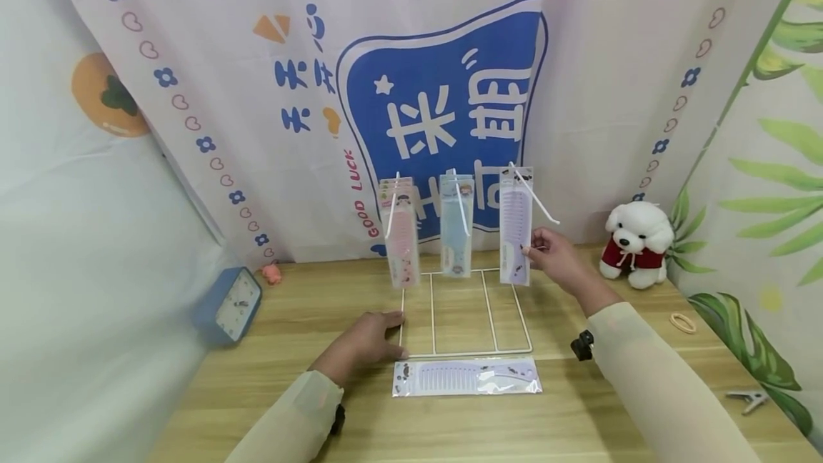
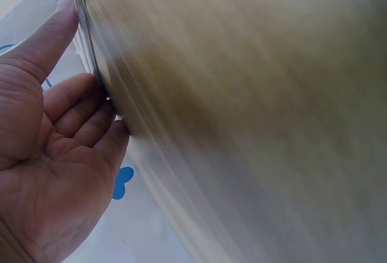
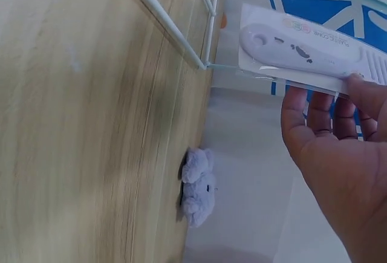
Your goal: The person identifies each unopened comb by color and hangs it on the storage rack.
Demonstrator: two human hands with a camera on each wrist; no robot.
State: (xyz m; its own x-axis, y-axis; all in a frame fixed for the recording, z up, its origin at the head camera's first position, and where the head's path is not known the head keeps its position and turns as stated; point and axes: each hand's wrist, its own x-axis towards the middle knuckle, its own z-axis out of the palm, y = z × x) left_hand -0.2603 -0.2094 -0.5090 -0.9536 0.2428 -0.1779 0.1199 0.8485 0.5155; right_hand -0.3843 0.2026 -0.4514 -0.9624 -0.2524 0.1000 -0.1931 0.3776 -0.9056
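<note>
A white wire display rack [image 1: 432,313] stands on the table with hooks bearing packaged combs. Pink combs [image 1: 401,234] hang on the left hook and blue combs [image 1: 456,227] on the middle one. On the right hook hangs a purple comb in a clear packet [image 1: 516,227]; my right hand [image 1: 559,259] pinches its edge between thumb and fingers, as the right wrist view also shows. My left hand [image 1: 366,341] rests at the left side of the rack's base, thumb and fingers spread apart and touching the wire. Another packaged purple comb [image 1: 466,377] lies flat before the rack.
On the left sits a blue clock [image 1: 230,306] beside a small pink figure [image 1: 271,274]. A white plush dog [image 1: 636,243] in red sits at the back right. A beige hair tie [image 1: 683,322] and a clip [image 1: 748,399] lie on the right. Behind hangs a printed curtain [image 1: 308,184].
</note>
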